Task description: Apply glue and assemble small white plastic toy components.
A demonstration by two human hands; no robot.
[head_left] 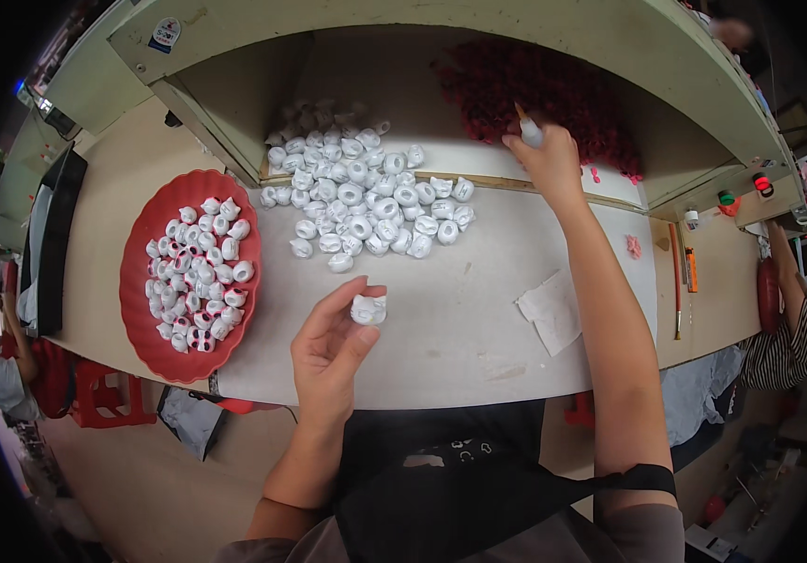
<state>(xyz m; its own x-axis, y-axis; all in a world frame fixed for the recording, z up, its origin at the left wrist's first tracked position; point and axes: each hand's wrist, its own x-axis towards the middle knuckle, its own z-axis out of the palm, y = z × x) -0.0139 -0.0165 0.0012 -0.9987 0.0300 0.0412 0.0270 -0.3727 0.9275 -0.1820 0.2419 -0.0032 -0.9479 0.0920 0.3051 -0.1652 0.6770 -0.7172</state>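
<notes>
Near the front middle of the table, my left hand (326, 357) pinches a small white toy head (369, 310) with pointed ears between thumb and fingers. My right hand (550, 167) reaches to the back right and grips a small white squeeze bottle (530, 133) with a thin brownish tip. That tip points at a heap of small dark red and pink pieces (544, 80) on the shelf. A pile of white toy heads (356, 197), many showing round holes, spreads at the back middle.
A red scalloped bowl (136, 300) at the left holds more white heads, some with pink parts. A crumpled white cloth (551, 311) lies by my right forearm. Farther right are a thin brush (676, 281), an orange tool (691, 270) and small paint bottles (727, 199).
</notes>
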